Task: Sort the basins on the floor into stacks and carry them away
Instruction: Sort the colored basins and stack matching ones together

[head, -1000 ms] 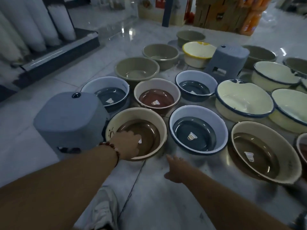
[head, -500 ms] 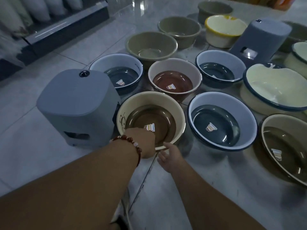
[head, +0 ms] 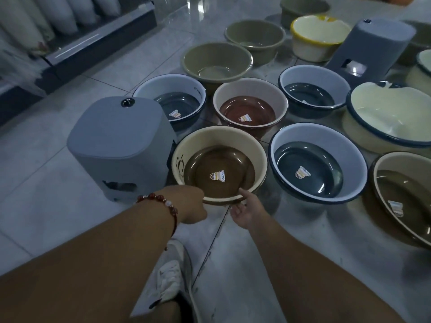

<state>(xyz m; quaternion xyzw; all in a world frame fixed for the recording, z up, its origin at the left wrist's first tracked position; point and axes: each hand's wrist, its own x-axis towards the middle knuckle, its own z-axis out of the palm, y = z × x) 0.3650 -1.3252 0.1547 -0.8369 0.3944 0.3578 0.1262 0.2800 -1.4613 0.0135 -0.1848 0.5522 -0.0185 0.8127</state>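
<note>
A cream basin with a brown bottom (head: 254,148) sits on the floor just ahead of me, its near edge raised a little. My left hand (head: 187,203), a red bead bracelet on its wrist, is closed over the near rim. My right hand (head: 245,209) grips the same rim from below, thumb on top. To its right stands a pale blue basin with a dark bottom (head: 319,138). Behind are a pink basin with a red-brown bottom (head: 251,88) and two more blue basins (head: 172,83) (head: 312,74).
A grey plastic stool (head: 121,136) stands touching the held basin's left side; another stool (head: 375,43) is at the back right. Olive basins (head: 217,51), a yellow-rimmed one (head: 319,26) and cream basins (head: 391,106) crowd the floor. A shelf base (head: 98,43) runs along the left. My shoe (head: 172,276) is below.
Both hands drew back to the brown-bottomed basin's near rim; the right hand moved left from the floor and took hold beside the left. My view dropped closer to the floor.
</note>
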